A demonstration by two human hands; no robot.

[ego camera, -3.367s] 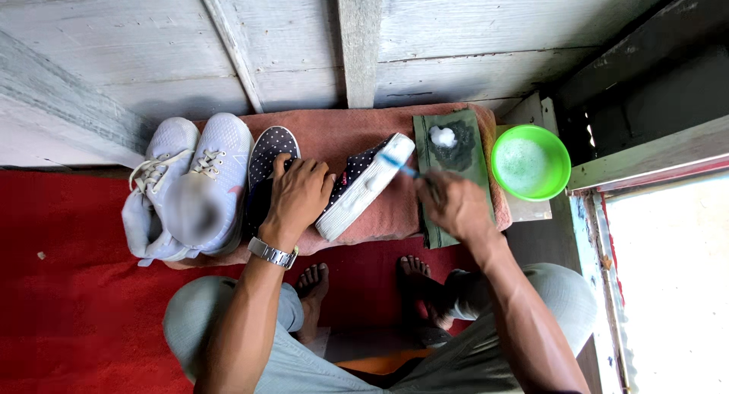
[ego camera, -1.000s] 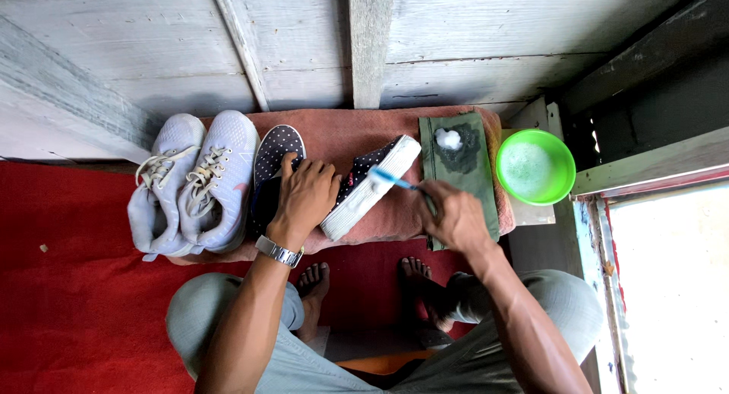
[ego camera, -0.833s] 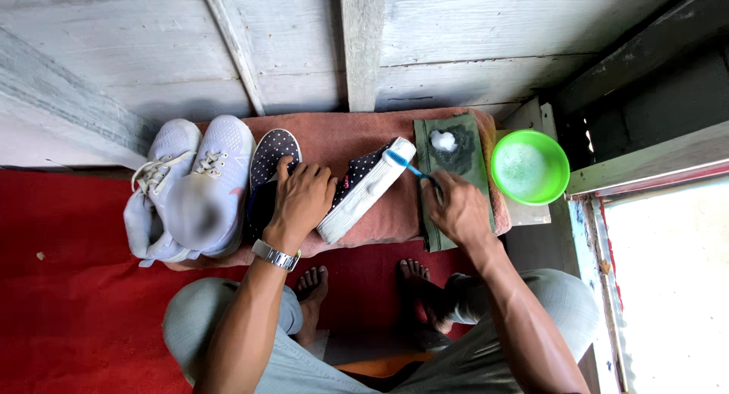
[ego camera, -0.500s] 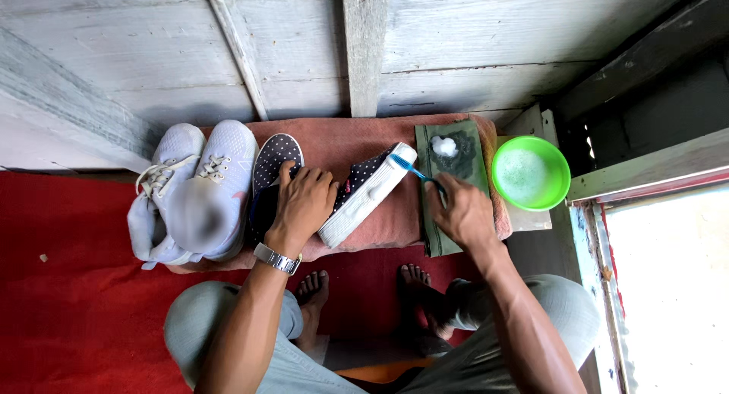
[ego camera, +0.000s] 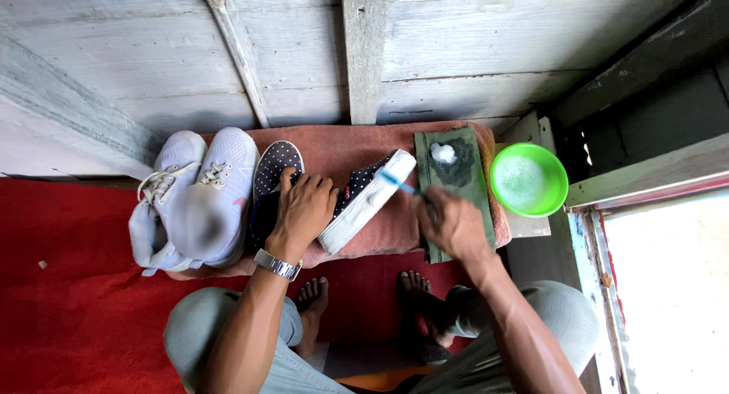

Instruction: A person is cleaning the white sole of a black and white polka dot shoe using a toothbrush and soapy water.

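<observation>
My left hand [ego camera: 304, 210], with a metal wristwatch, grips a dark polka-dot shoe [ego camera: 357, 200] tipped on its side, its white sole facing right. My right hand [ego camera: 449, 224] holds a blue toothbrush [ego camera: 399, 183] whose head touches the white sole near the toe. A second polka-dot shoe [ego camera: 275, 168] lies just left of my left hand. All of this rests on a reddish-brown towel [ego camera: 357, 143].
A pair of white sneakers [ego camera: 194, 196] sits at the left of the towel. A green cloth [ego camera: 454, 170] with a blob of foam lies right of the shoe. A green bowl [ego camera: 528, 180] of soapy water stands further right. Red carpet [ego camera: 68, 303], grey plank wall behind.
The right hand has kept moving the toothbrush in small strokes along the white sole. The left hand still holds the shoe in the same spot. The view has shifted slightly.
</observation>
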